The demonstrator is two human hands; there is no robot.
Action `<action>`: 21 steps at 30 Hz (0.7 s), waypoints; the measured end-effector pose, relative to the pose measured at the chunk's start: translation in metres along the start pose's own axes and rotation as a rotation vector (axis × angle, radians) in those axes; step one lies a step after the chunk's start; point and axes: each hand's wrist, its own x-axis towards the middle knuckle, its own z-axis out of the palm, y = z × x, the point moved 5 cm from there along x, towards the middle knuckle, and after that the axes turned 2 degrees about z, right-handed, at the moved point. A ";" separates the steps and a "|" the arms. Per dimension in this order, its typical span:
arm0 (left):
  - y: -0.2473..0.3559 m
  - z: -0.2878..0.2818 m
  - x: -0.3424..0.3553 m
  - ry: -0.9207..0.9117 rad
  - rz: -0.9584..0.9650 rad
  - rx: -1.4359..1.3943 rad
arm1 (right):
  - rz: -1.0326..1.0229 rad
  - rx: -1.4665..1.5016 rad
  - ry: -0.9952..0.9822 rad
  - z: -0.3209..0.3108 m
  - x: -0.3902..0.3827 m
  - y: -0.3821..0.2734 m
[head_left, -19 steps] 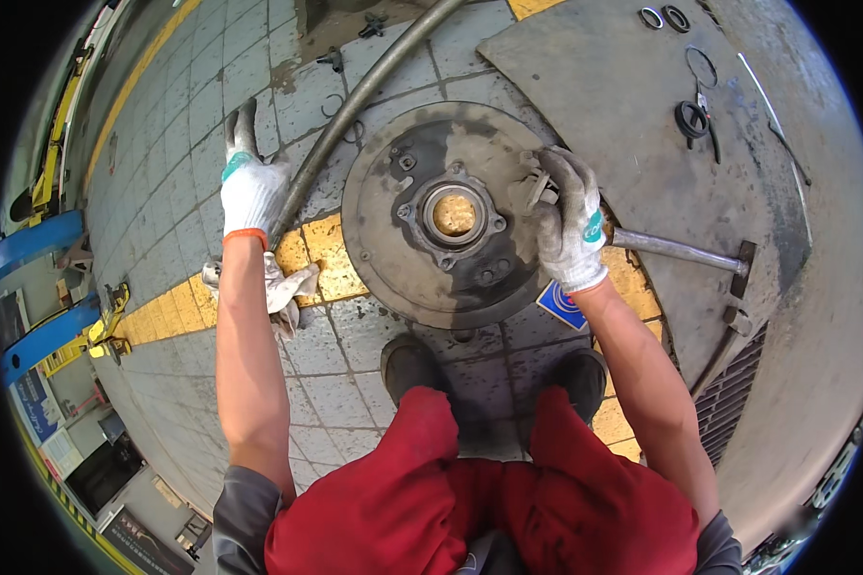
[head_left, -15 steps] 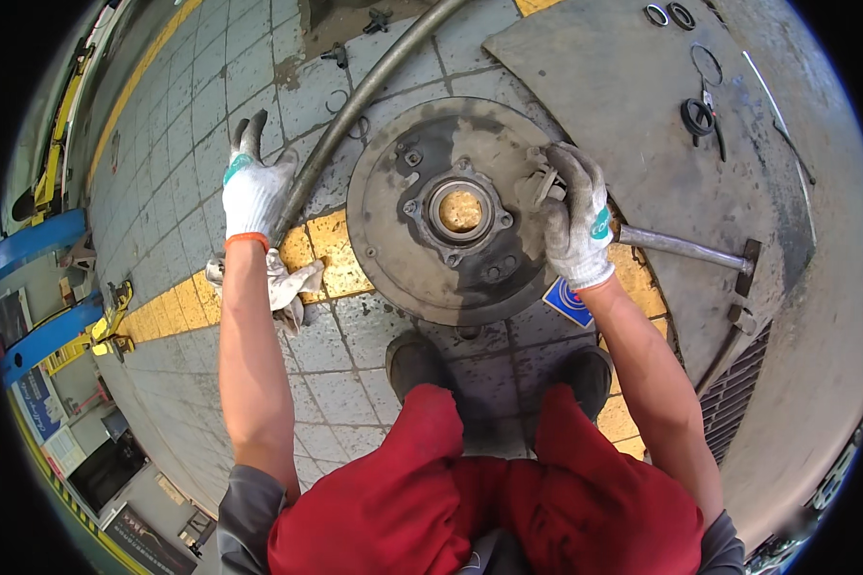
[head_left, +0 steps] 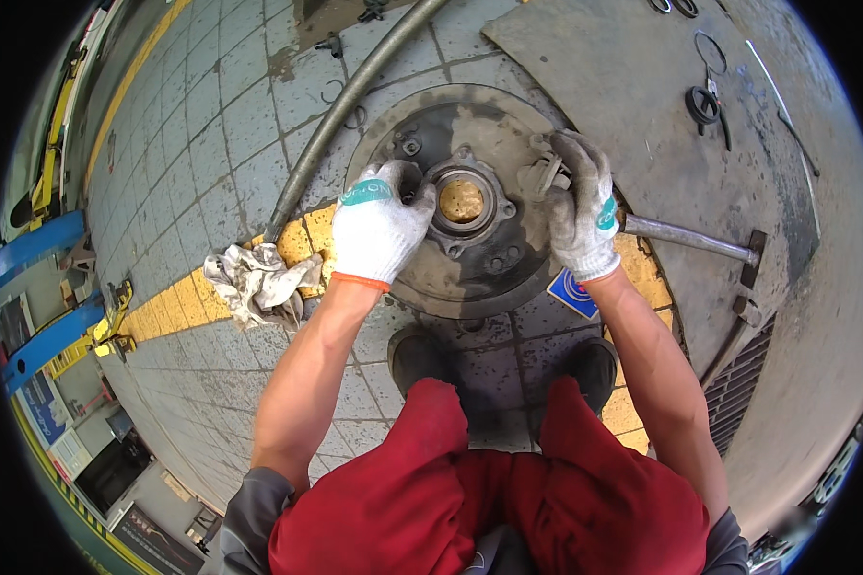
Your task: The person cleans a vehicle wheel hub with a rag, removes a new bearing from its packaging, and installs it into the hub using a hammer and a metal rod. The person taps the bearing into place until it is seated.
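A large round metal plate with a raised central hub [head_left: 497,218] lies on the floor before my feet; its greasy surface [head_left: 494,283] has a wet-looking dark side and a drier side. My left hand [head_left: 379,222], in a white work glove with a grey palm, is over the plate's left part, fingers bent beside the hub. Its fingertips are hidden, so what they grip cannot be made out. At the plate's right edge my right hand [head_left: 582,213], gloved likewise, is closed round a small grey metal part [head_left: 544,174]; whether that part is fixed to the plate cannot be told.
A crumpled rag [head_left: 261,286] and a long metal bar [head_left: 340,125] lie left of the plate. To the right are a hammer [head_left: 695,238], a second tool [head_left: 735,331], a blue box [head_left: 573,294] and a floor grate [head_left: 743,383]. Rings and pliers [head_left: 713,91] lie farther off.
My left hand has moved right and slightly down, from spread fingers beside the bar to bent fingers by the hub. The right hand keeps its grip at the plate's edge.
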 end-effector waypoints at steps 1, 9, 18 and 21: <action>0.000 0.003 0.000 0.005 -0.008 0.003 | -0.002 0.001 -0.002 0.000 0.000 0.000; -0.002 0.021 0.011 0.025 -0.113 -0.006 | 0.021 -0.013 -0.001 -0.001 -0.002 0.003; -0.005 0.031 0.013 0.075 -0.138 -0.021 | 0.010 -0.002 0.000 -0.001 0.002 -0.002; -0.004 0.032 0.012 0.085 -0.161 -0.104 | 0.044 -0.002 -0.019 -0.001 -0.002 0.001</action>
